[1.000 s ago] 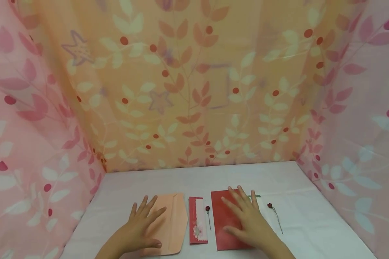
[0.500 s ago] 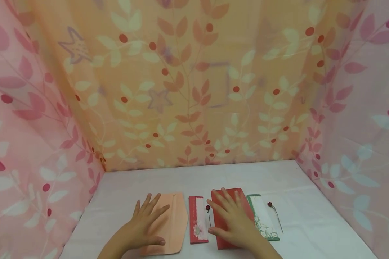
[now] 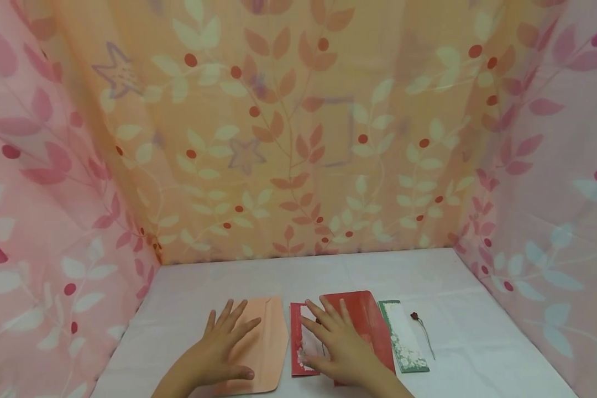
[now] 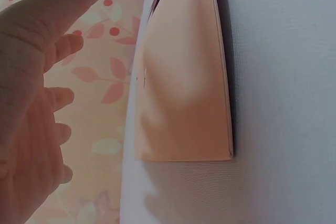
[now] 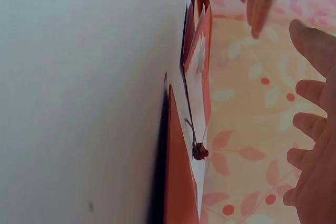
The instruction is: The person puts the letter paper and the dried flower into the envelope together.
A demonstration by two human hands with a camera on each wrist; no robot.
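My left hand (image 3: 219,348) hovers with spread fingers over the peach envelope (image 3: 270,354). The left wrist view has a gap between that hand and the envelope, whose shadow falls on the paper. With fingers apart, my right hand (image 3: 340,345) hangs above the red envelope (image 3: 373,320) and overlaps the pink-and-red folded card (image 3: 298,331) in the head view. A small dried rose (image 5: 200,151) lies between the card and the red envelope, mostly hidden behind the right hand in the head view. Both hands hold nothing.
Right of the red envelope lies a green-edged card (image 3: 405,337) with white flowers. Beyond it is a second dried rose (image 3: 420,329) with a thin bent stem. White cloth (image 3: 204,282) covers the table, enclosed by patterned curtains (image 3: 298,138) at the back and sides.
My right hand has moved left, from over the red envelope's right part toward the pink-and-red card, uncovering the green-edged card. The left hand has shifted only slightly right.
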